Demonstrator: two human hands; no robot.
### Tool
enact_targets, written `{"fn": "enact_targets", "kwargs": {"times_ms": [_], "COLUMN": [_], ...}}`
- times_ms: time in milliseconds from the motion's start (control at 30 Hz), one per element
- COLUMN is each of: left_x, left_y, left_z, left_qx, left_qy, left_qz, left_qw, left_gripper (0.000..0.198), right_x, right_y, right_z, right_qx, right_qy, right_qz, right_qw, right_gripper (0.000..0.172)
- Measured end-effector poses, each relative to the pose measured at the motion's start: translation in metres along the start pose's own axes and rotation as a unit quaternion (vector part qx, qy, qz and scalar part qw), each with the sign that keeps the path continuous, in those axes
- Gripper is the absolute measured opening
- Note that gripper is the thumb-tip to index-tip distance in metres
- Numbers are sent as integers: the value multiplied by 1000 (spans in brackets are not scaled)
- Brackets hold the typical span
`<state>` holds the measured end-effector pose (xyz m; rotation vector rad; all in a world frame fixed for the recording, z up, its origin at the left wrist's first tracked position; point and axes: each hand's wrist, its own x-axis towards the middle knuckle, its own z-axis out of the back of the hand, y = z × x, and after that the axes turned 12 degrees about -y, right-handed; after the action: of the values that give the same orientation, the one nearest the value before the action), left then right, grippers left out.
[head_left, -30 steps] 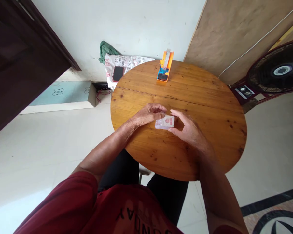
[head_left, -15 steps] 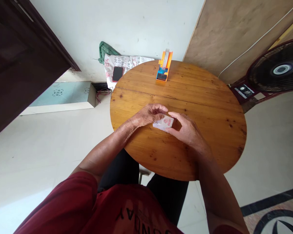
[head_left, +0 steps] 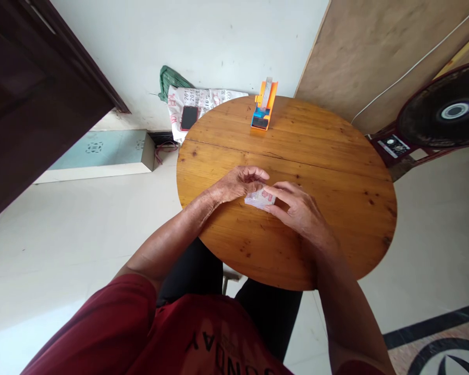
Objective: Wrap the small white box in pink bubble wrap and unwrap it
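Observation:
A small whitish packet with red print (head_left: 261,198) is between my two hands, over the middle of the round wooden table (head_left: 336,208). My left hand (head_left: 242,183) grips its left end, the thumb lying on top and the other fingers curled beyond it. From the right, my right hand (head_left: 293,203) pinches the packet, with the index finger on its upper face and the thumb at its near edge. At the table's far side stands an orange and blue tape dispenser (head_left: 264,107) with a roll of tape.
A dark phone (head_left: 189,118) lies on a printed white bag (head_left: 175,112) behind the table's left edge, beside a green bag (head_left: 172,80). A pale box (head_left: 113,148) is on the floor at left. At right stands a black fan (head_left: 445,112).
My right index finger has come down onto the top of the packet and now covers part of the red print. My left hand has stayed in place.

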<state>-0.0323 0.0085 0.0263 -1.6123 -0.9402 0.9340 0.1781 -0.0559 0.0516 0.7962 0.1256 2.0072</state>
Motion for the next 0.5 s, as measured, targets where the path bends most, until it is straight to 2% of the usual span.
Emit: {"fn": "enact_targets", "kwargs": {"times_ms": [167, 300, 367, 500], "left_x": [1, 0, 0, 1], "left_y": [-1, -1, -2, -3], "left_z": [1, 2, 2, 3], "left_qx": [9, 20, 28, 39], "left_qy": [8, 13, 13, -5], "left_qz": [-2, -9, -13, -20], "left_qw": [1000, 1000, 999, 999], "left_gripper": [34, 33, 33, 36], "right_x": [-2, -3, -2, 0], "right_y": [-2, -5, -6, -7], "right_z": [2, 9, 11, 11], "right_qx": [8, 48, 63, 68], "right_qy": [5, -15, -49, -95], "right_qz": [4, -29, -36, -20], "right_qw": [1000, 998, 996, 993], "right_gripper": [28, 41, 36, 15]}}
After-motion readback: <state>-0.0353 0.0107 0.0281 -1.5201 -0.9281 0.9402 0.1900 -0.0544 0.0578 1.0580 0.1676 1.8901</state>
